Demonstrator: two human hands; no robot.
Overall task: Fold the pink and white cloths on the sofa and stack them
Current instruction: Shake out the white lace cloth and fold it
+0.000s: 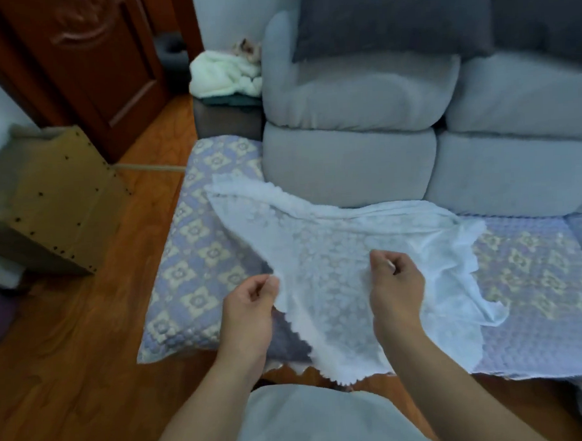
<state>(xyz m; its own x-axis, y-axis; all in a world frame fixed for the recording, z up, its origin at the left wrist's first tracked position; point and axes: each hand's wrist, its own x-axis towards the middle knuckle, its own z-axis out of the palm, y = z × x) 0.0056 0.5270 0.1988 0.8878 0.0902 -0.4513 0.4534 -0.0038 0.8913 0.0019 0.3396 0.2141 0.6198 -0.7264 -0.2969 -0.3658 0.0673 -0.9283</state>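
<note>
Head view. A white cloth (337,251) with a scalloped edge lies partly spread over the seat of a grey sofa (350,161), which wears a quilted cover (191,258) patterned in lilac and cream. The left hand (250,308) pinches the cloth's near-left edge between thumb and curled fingers (269,283), lifting that edge off the seat. The right hand (397,282) grips a fold of the cloth nearer its middle, its fingers (390,264) curled and pressed together around the fabric. Between the two sets of fingers the cloth stretches taut; below them a scalloped corner hangs over the front of the seat toward the person's lap. Beyond the fingers the cloth runs up to the foot of the backrest, and to the right of the right-hand fingers it bunches in loose folds on the cover. No pink cloth can be made out.

Far beyond the fingers a dark grey cushion (391,19) leans against the backrest. Beyond and left of the left-hand fingers a pale fluffy blanket (223,76) lies heaped on a dark stand beside the sofa arm. Farther left stand a cardboard box (52,197) on the wooden floor (71,346) and a dark brown door (86,62).
</note>
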